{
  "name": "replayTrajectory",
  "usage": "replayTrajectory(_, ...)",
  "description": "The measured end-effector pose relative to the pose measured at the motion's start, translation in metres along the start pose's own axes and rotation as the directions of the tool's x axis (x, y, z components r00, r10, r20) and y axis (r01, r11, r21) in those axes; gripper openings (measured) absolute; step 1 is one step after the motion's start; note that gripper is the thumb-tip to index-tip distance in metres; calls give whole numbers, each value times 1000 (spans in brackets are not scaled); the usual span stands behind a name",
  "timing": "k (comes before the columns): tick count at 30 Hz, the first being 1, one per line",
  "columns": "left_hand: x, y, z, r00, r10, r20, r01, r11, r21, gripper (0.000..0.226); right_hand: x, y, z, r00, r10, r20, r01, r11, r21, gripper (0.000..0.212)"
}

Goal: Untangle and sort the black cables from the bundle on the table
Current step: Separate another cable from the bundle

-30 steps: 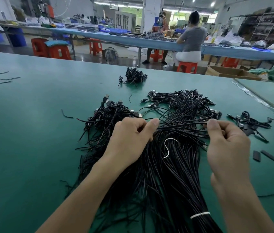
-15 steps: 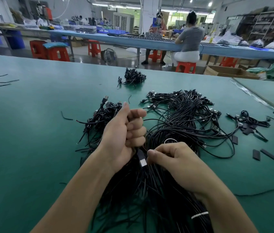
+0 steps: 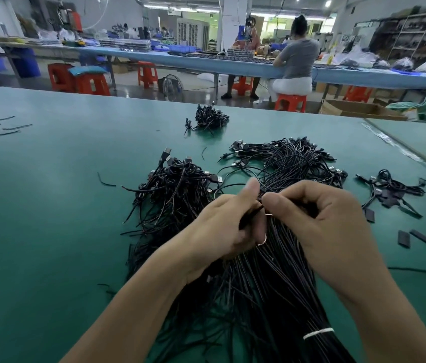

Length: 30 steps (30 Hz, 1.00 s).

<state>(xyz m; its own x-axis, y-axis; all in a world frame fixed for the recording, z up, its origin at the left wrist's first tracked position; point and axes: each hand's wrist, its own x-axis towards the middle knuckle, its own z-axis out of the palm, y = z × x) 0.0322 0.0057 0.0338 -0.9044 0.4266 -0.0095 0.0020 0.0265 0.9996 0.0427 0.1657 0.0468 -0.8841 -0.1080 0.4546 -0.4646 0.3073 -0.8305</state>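
Black cables (image 3: 272,279) in thick bundle at middle of green table (image 3: 49,231), straight run toward viewer, white tie (image 3: 317,333) near lower end. Left hand (image 3: 222,229) and right hand (image 3: 324,221) close together over bundle, thumbs nearly touching, fingers of both curled round few strands in tight pinch. Thin pale wire loop (image 3: 262,239) between hands. Plug-ended tangle (image 3: 175,189) to left, looped heap (image 3: 293,158) beyond, small clump (image 3: 210,119) farther back, second clump (image 3: 392,187) at right near flat black strips (image 3: 423,238).
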Motion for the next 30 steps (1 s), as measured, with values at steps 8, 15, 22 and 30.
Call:
replayTrajectory(8, -2, 11, -18, 967, 154, 204, 42, 692, -720, 42, -3, 13, 10, 954, 211, 211, -208, 977, -35, 23)
replayTrajectory(15, 13, -3, -14, 932, 94, -350, -283, 792, -541, 48, -8, -1, 11, 898, 169, 405, -75, 969, -237, 27)
replayTrajectory(22, 1, -3, 1, 994, -90, -57, 95, 992, 87, 69, -3, -1, 5, 991, 16, 133, -13, 1000, -23, 19)
replayTrajectory(30, -4, 10, -11, 971, 73, 230, 87, 781, -618, 53, -2, 9, 1, 993, 121, -12, -122, 991, -52, 13)
